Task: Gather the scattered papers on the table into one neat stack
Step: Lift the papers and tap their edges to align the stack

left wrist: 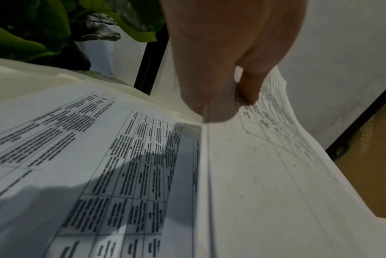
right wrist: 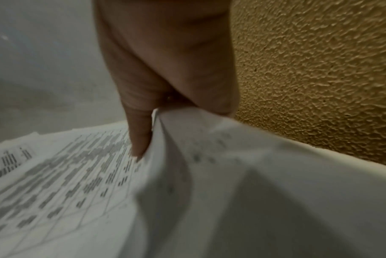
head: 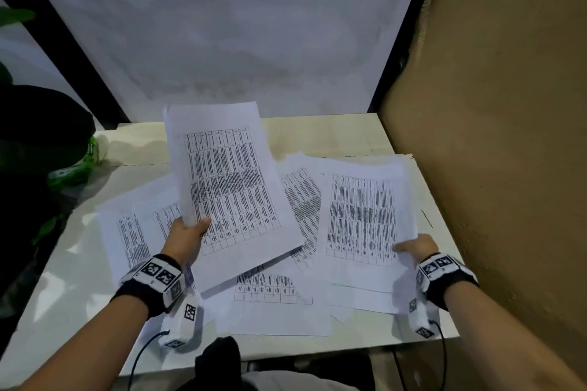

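A green-leaved plant [head: 19, 124] stands left; textured tan wall [head: 508, 105] right.

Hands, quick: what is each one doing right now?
Left hand: pinches a lifted printed sheet by its left edge.
Right hand: pinches the right-side pile of papers near the right corner.

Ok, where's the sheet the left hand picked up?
In the head view, the lifted sheet is left of centre, pinched by the left hand, raised over the scattered papers.
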